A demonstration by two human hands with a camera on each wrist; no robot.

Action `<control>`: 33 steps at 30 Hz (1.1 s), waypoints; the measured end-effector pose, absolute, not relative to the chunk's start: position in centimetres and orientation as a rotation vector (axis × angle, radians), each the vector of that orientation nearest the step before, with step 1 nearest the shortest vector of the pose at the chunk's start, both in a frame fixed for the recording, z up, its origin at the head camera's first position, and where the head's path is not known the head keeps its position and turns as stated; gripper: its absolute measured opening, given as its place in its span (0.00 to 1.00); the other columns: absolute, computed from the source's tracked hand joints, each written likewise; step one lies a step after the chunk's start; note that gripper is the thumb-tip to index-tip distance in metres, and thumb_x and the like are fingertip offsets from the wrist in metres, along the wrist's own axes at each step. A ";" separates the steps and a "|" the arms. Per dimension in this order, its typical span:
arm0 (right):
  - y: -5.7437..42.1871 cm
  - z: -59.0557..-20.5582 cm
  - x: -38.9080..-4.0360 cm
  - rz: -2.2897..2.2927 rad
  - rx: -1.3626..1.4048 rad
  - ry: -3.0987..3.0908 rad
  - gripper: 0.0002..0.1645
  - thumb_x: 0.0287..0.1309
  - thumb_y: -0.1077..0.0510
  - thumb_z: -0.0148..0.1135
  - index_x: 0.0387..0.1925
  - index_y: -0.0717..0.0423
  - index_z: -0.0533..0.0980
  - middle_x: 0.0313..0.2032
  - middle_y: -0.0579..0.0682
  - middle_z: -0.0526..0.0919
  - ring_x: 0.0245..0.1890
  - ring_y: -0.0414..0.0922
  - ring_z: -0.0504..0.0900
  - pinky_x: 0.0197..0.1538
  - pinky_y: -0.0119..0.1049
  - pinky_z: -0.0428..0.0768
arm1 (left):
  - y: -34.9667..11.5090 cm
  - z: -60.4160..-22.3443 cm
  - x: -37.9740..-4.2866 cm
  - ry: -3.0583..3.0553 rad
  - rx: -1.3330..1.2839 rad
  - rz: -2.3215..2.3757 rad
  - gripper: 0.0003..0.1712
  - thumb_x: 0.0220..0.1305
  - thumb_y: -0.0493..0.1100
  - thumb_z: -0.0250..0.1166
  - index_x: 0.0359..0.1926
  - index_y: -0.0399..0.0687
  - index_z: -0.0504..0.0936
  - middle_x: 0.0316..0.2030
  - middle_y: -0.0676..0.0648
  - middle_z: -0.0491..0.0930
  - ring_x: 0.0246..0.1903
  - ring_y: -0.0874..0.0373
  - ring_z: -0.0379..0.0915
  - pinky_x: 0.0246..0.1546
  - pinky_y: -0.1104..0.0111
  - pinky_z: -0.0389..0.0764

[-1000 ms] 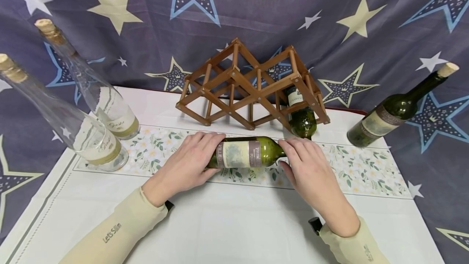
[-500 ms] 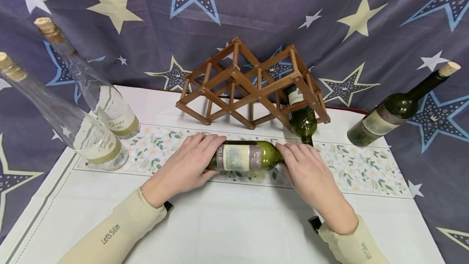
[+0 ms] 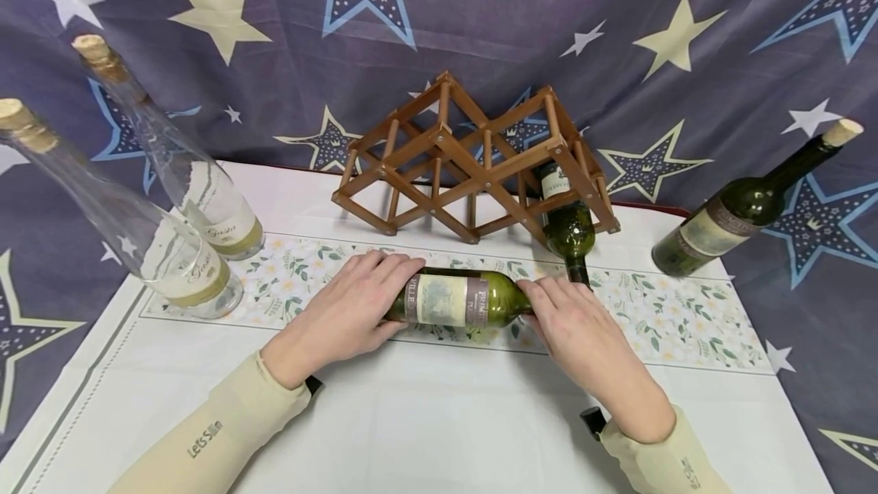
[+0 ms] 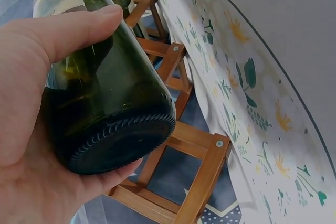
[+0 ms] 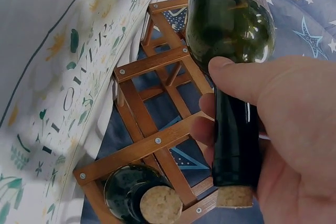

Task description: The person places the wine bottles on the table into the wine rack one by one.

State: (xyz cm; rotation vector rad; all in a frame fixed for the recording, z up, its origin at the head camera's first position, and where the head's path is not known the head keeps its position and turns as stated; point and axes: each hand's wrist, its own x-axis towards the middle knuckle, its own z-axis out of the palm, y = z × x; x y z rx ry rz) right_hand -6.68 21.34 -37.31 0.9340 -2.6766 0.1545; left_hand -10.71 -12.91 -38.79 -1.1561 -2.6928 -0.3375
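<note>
A green wine bottle (image 3: 442,299) lies sideways between both hands in front of the wooden rack, its label facing up and its neck pointing right. My left hand (image 3: 353,302) grips its base end; in the left wrist view the thumb (image 4: 89,27) crosses the glass and the ridged bottom shows. Around the neck curls my right hand (image 3: 583,330), with the cork (image 5: 234,196) showing beyond it in the right wrist view. Behind them stands the wooden wine rack (image 3: 473,166), where another green bottle (image 3: 571,229) lies in the lower right compartment, neck forward.
Two clear corked bottles (image 3: 226,223) stand at the left. A corked green bottle (image 3: 713,227) stands at the right. A floral runner (image 3: 686,319) crosses the white tablecloth (image 3: 439,418), and a star-patterned curtain (image 3: 507,6) hangs behind the rack.
The held bottle and the right hand have come slightly down and toward the person, so more of the racked bottle's neck shows. Both hands keep their hold.
</note>
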 end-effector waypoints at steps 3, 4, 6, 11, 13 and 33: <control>21.4 -37.3 -6.5 0.147 0.931 -2.706 0.26 0.68 0.62 0.68 0.64 0.66 0.75 0.54 0.61 0.83 0.55 0.62 0.83 0.54 0.56 0.81 | -12.9 -38.8 -10.7 -2.697 -1.155 -0.341 0.55 0.53 0.52 0.85 0.77 0.44 0.67 0.66 0.44 0.76 0.60 0.44 0.71 0.68 0.48 0.69; 21.4 -37.4 -6.4 0.147 0.932 -2.712 0.25 0.68 0.63 0.68 0.64 0.66 0.75 0.54 0.61 0.83 0.55 0.61 0.83 0.54 0.56 0.82 | -12.9 -38.8 -10.7 -2.699 -1.155 -0.341 0.55 0.53 0.52 0.85 0.77 0.44 0.67 0.66 0.44 0.76 0.61 0.44 0.71 0.68 0.48 0.69; 21.4 -37.5 -6.3 0.147 0.937 -2.715 0.24 0.69 0.65 0.66 0.63 0.66 0.75 0.53 0.60 0.83 0.54 0.60 0.83 0.51 0.54 0.81 | -12.9 -38.8 -10.7 -2.705 -1.154 -0.344 0.55 0.53 0.51 0.85 0.77 0.44 0.66 0.66 0.45 0.76 0.61 0.44 0.71 0.69 0.48 0.69; 21.5 -37.8 -6.2 0.152 0.951 -2.678 0.23 0.68 0.65 0.66 0.62 0.66 0.74 0.51 0.60 0.83 0.50 0.57 0.83 0.47 0.51 0.81 | -12.9 -38.7 -10.8 -2.715 -1.148 -0.344 0.56 0.54 0.51 0.85 0.78 0.45 0.66 0.66 0.44 0.76 0.62 0.43 0.71 0.69 0.47 0.69; 21.5 -38.0 -6.2 0.159 0.954 -2.656 0.24 0.68 0.64 0.67 0.62 0.67 0.74 0.50 0.60 0.83 0.49 0.57 0.83 0.47 0.51 0.81 | -12.9 -38.7 -10.8 -2.715 -1.146 -0.341 0.56 0.54 0.51 0.85 0.78 0.46 0.66 0.66 0.44 0.76 0.63 0.43 0.71 0.69 0.47 0.69; 21.2 -38.3 -5.0 0.278 0.896 -2.619 0.28 0.62 0.60 0.73 0.59 0.70 0.74 0.42 0.57 0.82 0.44 0.56 0.82 0.41 0.48 0.79 | -13.1 -38.7 -11.0 -2.624 -1.120 -0.373 0.53 0.57 0.54 0.83 0.77 0.45 0.68 0.67 0.42 0.74 0.67 0.41 0.67 0.68 0.46 0.67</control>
